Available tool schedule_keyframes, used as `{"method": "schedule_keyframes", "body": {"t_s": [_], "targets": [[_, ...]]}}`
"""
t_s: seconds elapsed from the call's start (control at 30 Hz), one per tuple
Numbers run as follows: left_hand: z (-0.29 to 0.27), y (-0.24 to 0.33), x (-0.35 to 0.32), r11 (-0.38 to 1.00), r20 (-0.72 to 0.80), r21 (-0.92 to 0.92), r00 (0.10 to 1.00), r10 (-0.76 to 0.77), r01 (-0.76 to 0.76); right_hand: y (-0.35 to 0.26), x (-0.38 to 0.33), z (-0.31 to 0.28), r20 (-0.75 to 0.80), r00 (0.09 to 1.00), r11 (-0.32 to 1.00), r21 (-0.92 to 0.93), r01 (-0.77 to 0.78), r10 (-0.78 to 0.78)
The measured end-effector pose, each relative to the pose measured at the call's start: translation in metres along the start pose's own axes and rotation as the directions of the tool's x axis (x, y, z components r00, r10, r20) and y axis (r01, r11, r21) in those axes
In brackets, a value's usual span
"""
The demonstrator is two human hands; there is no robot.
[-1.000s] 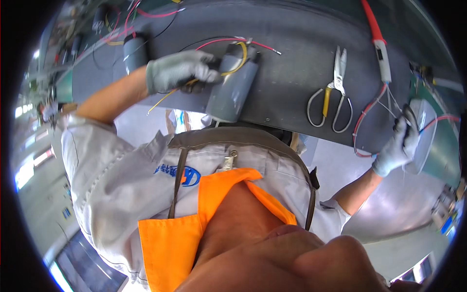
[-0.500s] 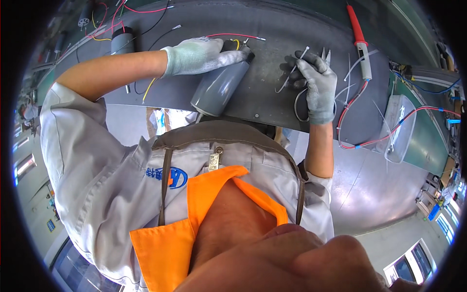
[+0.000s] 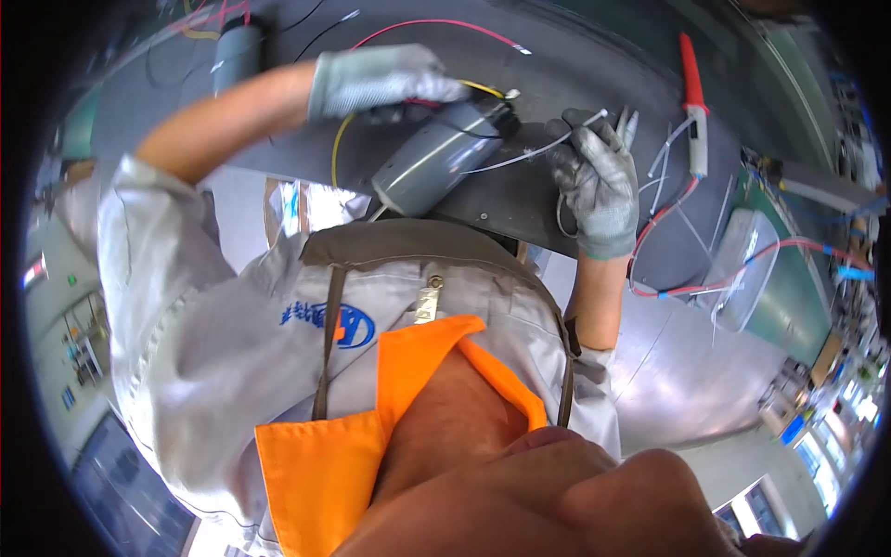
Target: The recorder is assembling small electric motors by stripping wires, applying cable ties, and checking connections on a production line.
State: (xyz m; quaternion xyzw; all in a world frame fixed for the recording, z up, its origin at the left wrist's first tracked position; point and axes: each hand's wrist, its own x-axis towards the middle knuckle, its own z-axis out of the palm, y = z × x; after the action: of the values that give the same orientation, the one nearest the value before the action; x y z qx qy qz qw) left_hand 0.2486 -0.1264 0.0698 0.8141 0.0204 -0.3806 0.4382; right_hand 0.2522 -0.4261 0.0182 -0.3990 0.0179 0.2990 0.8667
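A grey cylindrical motor (image 3: 429, 165) lies aslant at the table's near edge, its dark wired end pointing away to the right. Over that end is my left hand (image 3: 385, 82), gloved and closed on the motor's wires; the red wire (image 3: 441, 20) loops out beyond it, and the yellow wire (image 3: 338, 148) hangs on its near side. My right hand (image 3: 599, 181), also gloved, pinches a white cable tie (image 3: 529, 154) whose tail reaches toward the motor. Scissors (image 3: 629, 128) also sit in the right hand, blades pointing away, handles partly hidden.
Another grey motor (image 3: 238, 56) with wires stands at the far left. To the right lie a red-handled soldering iron (image 3: 692, 84) with its red cable, several loose cable ties (image 3: 670, 153) and a clear plastic bag (image 3: 745, 260).
My left hand has lifted from the motor's body and gathered its wires, now blurred by motion. The cable tie's tail has swung from hanging down to pointing left at the motor.
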Motion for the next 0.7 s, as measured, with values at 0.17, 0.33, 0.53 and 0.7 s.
{"method": "schedule_keyframes", "body": {"t_s": [0.17, 0.33, 0.53, 0.7], "targets": [[-0.03, 0.048, -0.01, 0.954, 0.165, 0.162, 0.946, -0.28, 0.254, 0.053, -0.007, 0.058, -0.037, 0.956, 0.918, -0.291, 0.269, -0.291], [-0.022, 0.067, -0.023, 0.889, 0.111, 0.121, 0.884, -0.453, 0.441, 0.082, 0.011, 0.049, 0.574, 0.523, -0.232, -0.782, 0.578, -0.63], [0.016, -0.012, -0.006, 0.956, -0.072, -0.29, 0.995, -0.068, 0.044, 0.082, 0.01, 0.06, 0.64, 0.634, -0.461, -0.762, 0.454, -0.434], [0.04, -0.023, 0.022, 0.888, -0.439, -0.296, 0.876, 0.201, -0.352, 0.073, 0.015, 0.056, 0.414, 0.683, 0.004, -0.853, 0.522, -0.602]]}}
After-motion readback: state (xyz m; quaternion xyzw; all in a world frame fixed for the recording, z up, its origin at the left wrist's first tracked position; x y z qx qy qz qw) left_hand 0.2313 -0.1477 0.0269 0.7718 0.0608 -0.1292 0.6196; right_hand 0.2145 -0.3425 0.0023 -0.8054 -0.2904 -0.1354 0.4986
